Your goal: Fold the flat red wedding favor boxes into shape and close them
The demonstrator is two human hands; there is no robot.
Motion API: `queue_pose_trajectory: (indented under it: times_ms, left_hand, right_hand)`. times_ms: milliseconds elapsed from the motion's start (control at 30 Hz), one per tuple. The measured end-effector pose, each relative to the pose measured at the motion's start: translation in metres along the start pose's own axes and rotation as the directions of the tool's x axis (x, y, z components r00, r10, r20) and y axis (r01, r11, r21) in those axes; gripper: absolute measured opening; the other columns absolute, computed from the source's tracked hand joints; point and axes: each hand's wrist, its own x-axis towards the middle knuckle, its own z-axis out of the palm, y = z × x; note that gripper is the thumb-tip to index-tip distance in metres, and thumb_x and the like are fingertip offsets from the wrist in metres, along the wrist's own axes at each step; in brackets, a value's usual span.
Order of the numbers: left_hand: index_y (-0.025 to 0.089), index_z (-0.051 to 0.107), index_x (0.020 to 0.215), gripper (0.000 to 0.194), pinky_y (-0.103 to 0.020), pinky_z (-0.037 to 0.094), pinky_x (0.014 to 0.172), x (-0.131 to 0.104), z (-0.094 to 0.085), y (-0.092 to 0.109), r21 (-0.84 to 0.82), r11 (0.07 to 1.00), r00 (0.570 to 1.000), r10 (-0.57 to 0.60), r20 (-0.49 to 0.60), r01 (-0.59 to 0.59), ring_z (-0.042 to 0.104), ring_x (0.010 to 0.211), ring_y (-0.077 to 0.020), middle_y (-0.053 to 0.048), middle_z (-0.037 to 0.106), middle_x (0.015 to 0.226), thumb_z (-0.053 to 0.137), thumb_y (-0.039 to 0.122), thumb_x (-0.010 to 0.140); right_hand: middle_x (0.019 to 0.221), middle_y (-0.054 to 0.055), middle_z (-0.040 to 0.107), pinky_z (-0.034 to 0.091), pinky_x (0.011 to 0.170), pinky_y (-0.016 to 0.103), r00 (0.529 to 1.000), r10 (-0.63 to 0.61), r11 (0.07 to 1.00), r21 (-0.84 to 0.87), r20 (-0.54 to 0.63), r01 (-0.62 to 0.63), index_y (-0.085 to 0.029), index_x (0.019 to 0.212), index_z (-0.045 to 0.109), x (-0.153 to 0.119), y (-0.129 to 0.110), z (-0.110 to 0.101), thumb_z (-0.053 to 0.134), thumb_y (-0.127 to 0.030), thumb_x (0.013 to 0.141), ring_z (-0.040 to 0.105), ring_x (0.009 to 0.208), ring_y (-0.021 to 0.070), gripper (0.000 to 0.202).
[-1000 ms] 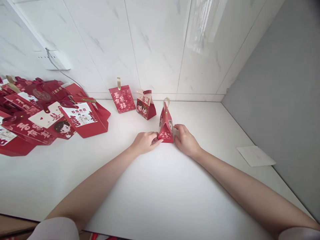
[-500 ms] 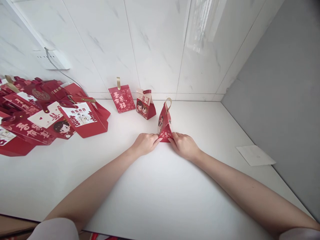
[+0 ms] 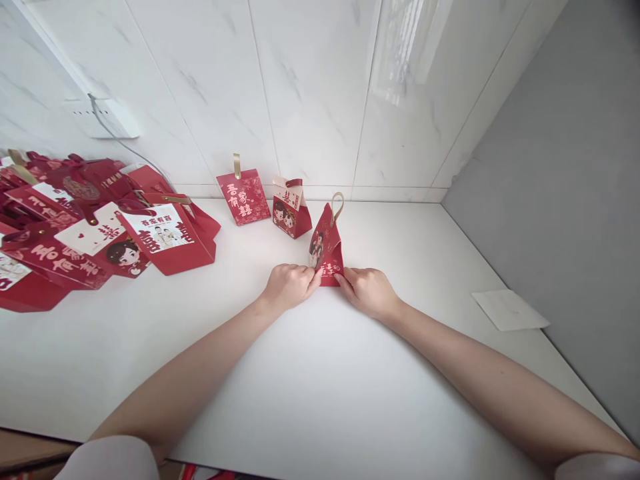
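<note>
A red gift box (image 3: 327,247) with a gold ribbon loop stands upright on the white table, its narrow side with white lettering turned toward me. My left hand (image 3: 291,287) grips its lower left edge, fingers curled. At the lower right edge, my right hand (image 3: 371,291) pinches the box between thumb and fingers. Just behind and to the left stands a gift box with two cartoon faces (image 3: 289,215), closed by a dark red ribbon. Farther left is another red gift box (image 3: 244,199) with white characters and a gold loop.
A pile of red and white gift boxes (image 3: 167,243) covers the table's left side. Behind it a grey cable runs from a wall socket (image 3: 107,120). A white sheet (image 3: 509,309) lies at the right edge by a grey panel (image 3: 540,167). A tiled wall (image 3: 315,87) borders the back.
The held gift box has turned slightly, so more of its left printed face shows. Both hands have stayed at its lower edges. The other boxes have not moved.
</note>
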Motion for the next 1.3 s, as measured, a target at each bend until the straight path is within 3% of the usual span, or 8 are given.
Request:
queue_pose_trajectory:
  times_ms: [133, 267, 400, 700, 833, 1000, 1133, 1300]
  left_hand:
    - [0.018, 0.065, 0.07, 0.035, -0.031, 0.029, 0.052, 0.001, -0.006, 0.001, 0.072, 0.997, 0.992, 0.043, -0.116, -0.035, 0.057, 0.051, -0.0149, -0.005, 0.064, 0.058, 0.046, 0.034, 0.095]
    - [0.019, 0.062, 0.065, 0.035, -0.03, 0.03, 0.053, 0.002, -0.009, 0.004, 0.066, 0.995, 0.991, 0.082, -0.105, -0.075, 0.056, 0.05, -0.0137, -0.004, 0.061, 0.055, 0.046, 0.031, 0.094]
    - [0.018, 0.06, 0.061, 0.036, -0.03, 0.027, 0.051, 0.002, -0.006, 0.004, 0.005, 0.999, 0.997, 0.04, -0.06, -0.04, 0.054, 0.047, -0.0142, -0.004, 0.061, 0.052, 0.045, 0.027, 0.092]
    - [0.018, 0.065, 0.059, 0.048, -0.032, 0.036, 0.056, 0.004, -0.005, -0.014, -0.223, 0.973, 0.963, 0.112, 0.246, -0.057, 0.053, 0.048, -0.0173, -0.007, 0.063, 0.054, 0.037, 0.034, 0.095]
    - [0.017, 0.066, 0.058, 0.047, -0.033, 0.039, 0.058, 0.008, -0.006, -0.008, -0.183, 0.982, 0.951, 0.096, 0.295, -0.043, 0.056, 0.05, -0.0193, -0.009, 0.063, 0.053, 0.038, 0.032, 0.093]
    - [0.013, 0.07, 0.064, 0.043, -0.035, 0.035, 0.055, 0.009, -0.002, 0.001, -0.018, 0.997, 0.94, 0.078, 0.331, -0.077, 0.059, 0.051, -0.0241, -0.014, 0.066, 0.058, 0.039, 0.028, 0.091]
    - [0.015, 0.067, 0.06, 0.045, -0.034, 0.035, 0.057, 0.005, -0.004, -0.005, -0.108, 0.992, 0.942, 0.089, 0.323, -0.057, 0.058, 0.051, -0.0222, -0.012, 0.066, 0.058, 0.039, 0.03, 0.093]
    - [0.017, 0.061, 0.057, 0.047, -0.033, 0.032, 0.056, 0.003, -0.006, -0.014, -0.15, 0.98, 0.914, 0.179, 0.365, -0.132, 0.057, 0.049, -0.0194, -0.008, 0.065, 0.057, 0.039, 0.03, 0.096]
  right_hand:
    - [0.069, 0.005, 0.068, 0.026, 0.06, 0.031, 0.994, 0.011, 1.0, -0.021, -0.109, -0.013, -0.018, 0.078, 0.06, 0.0, -0.005, -0.003, 0.031, -0.045, 0.104, 0.054, 0.055, 0.016, 0.048]
    - [0.072, 0.005, 0.067, 0.027, 0.061, 0.031, 0.986, -0.002, 1.0, -0.018, -0.17, -0.001, -0.018, 0.08, 0.061, 0.003, -0.004, -0.006, 0.03, -0.041, 0.104, 0.051, 0.055, 0.0153, 0.045]
    - [0.073, 0.004, 0.066, 0.025, 0.059, 0.03, 0.994, -0.043, 0.999, 0.011, -0.104, 0.044, -0.019, 0.083, 0.061, 0.004, 0.0, -0.006, 0.032, -0.034, 0.103, 0.049, 0.054, 0.0147, 0.038]
    - [0.072, 0.003, 0.066, 0.028, 0.057, 0.029, 0.998, -0.01, 0.992, 0.13, 0.068, 0.001, -0.02, 0.081, 0.058, 0.0, 0.002, -0.009, 0.036, -0.032, 0.102, 0.054, 0.057, 0.0153, 0.032]
    - [0.068, 0.002, 0.066, 0.03, 0.058, 0.029, 0.99, -0.036, 0.989, 0.15, 0.135, 0.016, -0.021, 0.076, 0.059, 0.0, 0.003, -0.01, 0.038, -0.029, 0.101, 0.056, 0.057, 0.0158, 0.033]
    - [0.066, 0.003, 0.066, 0.03, 0.058, 0.03, 0.993, -0.035, 0.993, 0.118, 0.111, 0.022, -0.021, 0.075, 0.06, 0.001, 0.001, -0.007, 0.037, -0.027, 0.1, 0.056, 0.055, 0.0161, 0.035]
    - [0.07, 0.004, 0.068, 0.031, 0.059, 0.03, 0.992, -0.035, 0.993, 0.12, 0.12, 0.021, -0.02, 0.078, 0.061, 0.001, 0.002, -0.008, 0.039, -0.028, 0.1, 0.058, 0.058, 0.0168, 0.033]
    - [0.076, 0.005, 0.071, 0.032, 0.06, 0.029, 0.977, -0.084, 0.989, 0.139, 0.195, 0.057, -0.02, 0.083, 0.065, 0.005, 0.007, -0.012, 0.04, -0.027, 0.1, 0.062, 0.065, 0.0178, 0.03]
